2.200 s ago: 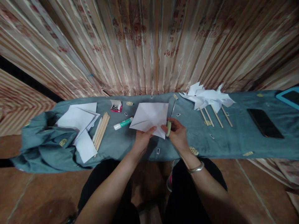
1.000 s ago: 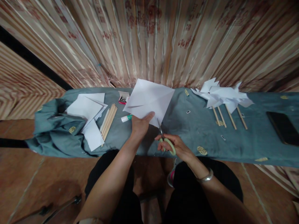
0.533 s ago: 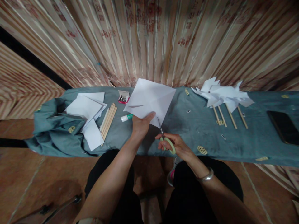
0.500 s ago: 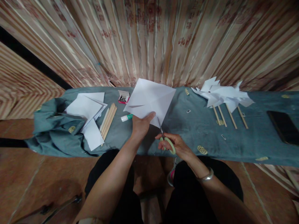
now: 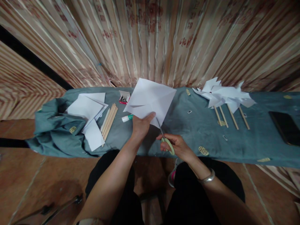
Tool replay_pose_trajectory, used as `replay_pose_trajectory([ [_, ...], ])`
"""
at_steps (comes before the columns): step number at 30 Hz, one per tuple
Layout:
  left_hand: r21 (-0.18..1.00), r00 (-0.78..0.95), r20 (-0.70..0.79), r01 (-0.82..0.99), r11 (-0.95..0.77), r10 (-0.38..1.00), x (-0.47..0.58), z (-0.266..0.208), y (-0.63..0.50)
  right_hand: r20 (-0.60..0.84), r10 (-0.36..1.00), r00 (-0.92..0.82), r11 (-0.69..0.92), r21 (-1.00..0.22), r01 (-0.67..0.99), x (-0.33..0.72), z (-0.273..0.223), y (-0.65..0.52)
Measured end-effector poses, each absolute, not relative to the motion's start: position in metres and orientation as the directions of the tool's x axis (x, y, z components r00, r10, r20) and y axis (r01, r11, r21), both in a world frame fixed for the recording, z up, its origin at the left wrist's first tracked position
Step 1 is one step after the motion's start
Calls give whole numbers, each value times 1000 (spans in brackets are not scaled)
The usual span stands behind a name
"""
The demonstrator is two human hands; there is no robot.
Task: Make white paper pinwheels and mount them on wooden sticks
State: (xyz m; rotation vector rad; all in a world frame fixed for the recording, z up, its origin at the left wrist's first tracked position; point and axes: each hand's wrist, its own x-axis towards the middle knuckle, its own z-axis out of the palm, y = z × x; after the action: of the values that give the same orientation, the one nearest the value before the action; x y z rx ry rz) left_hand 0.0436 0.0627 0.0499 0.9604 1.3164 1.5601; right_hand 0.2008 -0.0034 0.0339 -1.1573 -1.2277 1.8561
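Observation:
A square sheet of white paper (image 5: pixel 152 95) is held up over the cloth, one corner toward me, with a slit on its left side. My left hand (image 5: pixel 142 125) grips it near the lower edge, thumb on top and fingers hidden beneath. In my right hand (image 5: pixel 174 144) is a pair of scissors (image 5: pixel 168 145) with pale green handles. Their blades lie at the paper's near corner, along a line toward the middle, just right of my left thumb. The handles are close together.
Left of the paper are a glue stick (image 5: pixel 127 118), a small open box of metal pins (image 5: pixel 124 97), wooden sticks (image 5: pixel 110 122) and loose white paper (image 5: pixel 85 107). To the right lie several paper pinwheels (image 5: pixel 222 93) on sticks and a black phone (image 5: pixel 284 127). A patterned curtain (image 5: pixel 150 40) hangs behind.
The scissor handles have closed together, and the blades have come together at the paper's near corner. My left hand and the sheet have barely moved.

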Motion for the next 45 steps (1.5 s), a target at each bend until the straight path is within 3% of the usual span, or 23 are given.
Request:
replay_pose_trajectory([
  [45, 980, -266, -100, -194, 49, 959, 52, 51, 54, -322, 890, -324, -359, -932, -58, 200, 33, 0],
])
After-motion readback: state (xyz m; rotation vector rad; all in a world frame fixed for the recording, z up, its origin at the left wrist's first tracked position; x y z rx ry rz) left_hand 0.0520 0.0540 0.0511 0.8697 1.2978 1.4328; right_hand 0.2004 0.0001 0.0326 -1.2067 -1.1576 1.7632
